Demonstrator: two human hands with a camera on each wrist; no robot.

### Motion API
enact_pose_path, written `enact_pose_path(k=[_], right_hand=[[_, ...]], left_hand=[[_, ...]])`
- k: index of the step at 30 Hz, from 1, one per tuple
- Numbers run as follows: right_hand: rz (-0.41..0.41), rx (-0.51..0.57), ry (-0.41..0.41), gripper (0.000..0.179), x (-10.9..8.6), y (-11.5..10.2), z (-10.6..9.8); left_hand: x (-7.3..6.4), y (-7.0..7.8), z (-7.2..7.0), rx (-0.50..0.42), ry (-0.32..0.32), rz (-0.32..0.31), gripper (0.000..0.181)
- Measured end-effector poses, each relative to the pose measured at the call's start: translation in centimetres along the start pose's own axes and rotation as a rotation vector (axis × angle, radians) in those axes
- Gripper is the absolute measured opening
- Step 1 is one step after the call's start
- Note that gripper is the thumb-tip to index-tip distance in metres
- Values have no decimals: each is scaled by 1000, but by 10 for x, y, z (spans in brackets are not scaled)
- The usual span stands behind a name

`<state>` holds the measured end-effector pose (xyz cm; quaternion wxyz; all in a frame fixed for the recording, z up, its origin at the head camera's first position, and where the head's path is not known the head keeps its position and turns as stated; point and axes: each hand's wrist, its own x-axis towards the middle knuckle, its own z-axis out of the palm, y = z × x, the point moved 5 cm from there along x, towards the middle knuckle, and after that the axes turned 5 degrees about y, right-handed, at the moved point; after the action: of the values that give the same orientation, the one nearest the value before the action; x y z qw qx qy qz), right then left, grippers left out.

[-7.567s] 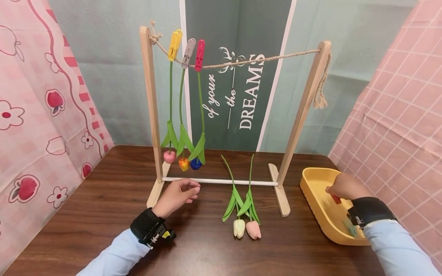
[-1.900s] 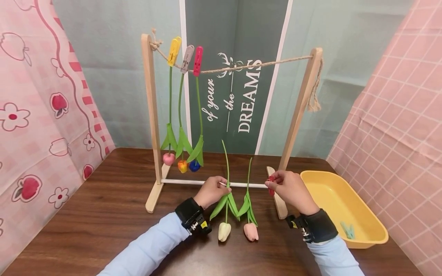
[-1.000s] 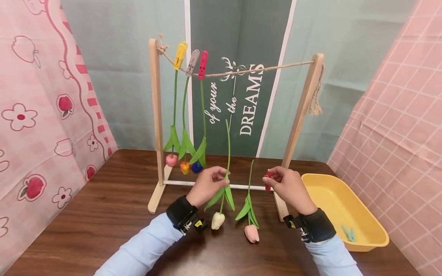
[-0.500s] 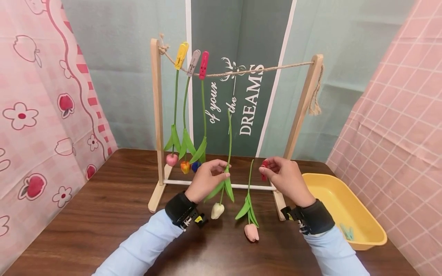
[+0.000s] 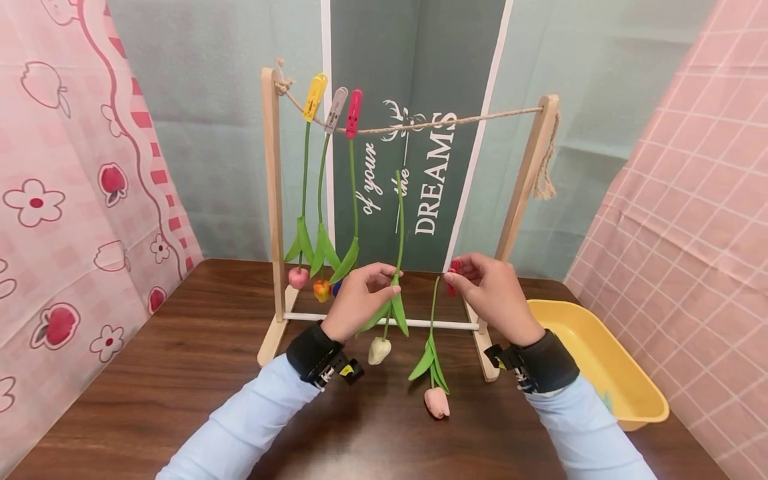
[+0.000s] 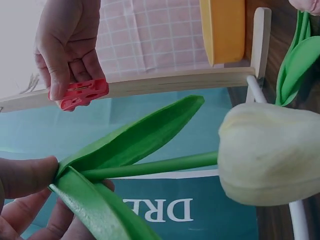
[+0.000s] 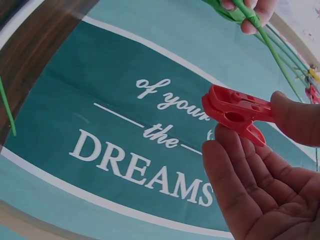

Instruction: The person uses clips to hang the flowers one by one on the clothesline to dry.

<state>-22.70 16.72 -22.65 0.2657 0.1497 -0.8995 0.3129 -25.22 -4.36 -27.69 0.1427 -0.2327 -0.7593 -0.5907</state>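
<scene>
My left hand (image 5: 360,300) pinches a white tulip (image 5: 379,351) by the stem where its leaves begin. The bloom points down and the bare stem rises toward the rope (image 5: 414,127). In the left wrist view the white bloom (image 6: 270,152) fills the right side. My right hand (image 5: 495,293) holds a red clothespin (image 7: 235,110) between thumb and fingers, to the right of the tulip stem. A pale pink tulip (image 5: 437,403) lies on the table between the forearms. Three tulips hang heads down from the rope, under a yellow clothespin (image 5: 315,97), a grey one (image 5: 337,110) and a red-pink one (image 5: 354,113).
The rope spans two posts of a wooden stand (image 5: 273,193) with a white crossbar (image 5: 444,325) low down. A yellow tray (image 5: 651,400) sits at the right, a light blue-green clothespin (image 5: 607,401) partly visible in it. Patterned cloths stand behind and at both sides.
Since the oldest frame, my right hand has brought the red clothespin out of the tray and leftward. My left hand has taken the white tulip from the table and raised it. Both hands have risen further.
</scene>
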Motion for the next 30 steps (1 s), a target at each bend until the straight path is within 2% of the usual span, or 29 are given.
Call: enact_pose_path(k=[11,22,30], right_hand=[[-145,2,101,19,19,-30,-15],[-267,20,134,19,30,-56,-22],[-344,48,153,22,46,-78,-32]], left_hand=[[8,12,-9,13,23,43,21],[17,21,-13,32,36,46,22],[21,24,-17,24,52,48,23]])
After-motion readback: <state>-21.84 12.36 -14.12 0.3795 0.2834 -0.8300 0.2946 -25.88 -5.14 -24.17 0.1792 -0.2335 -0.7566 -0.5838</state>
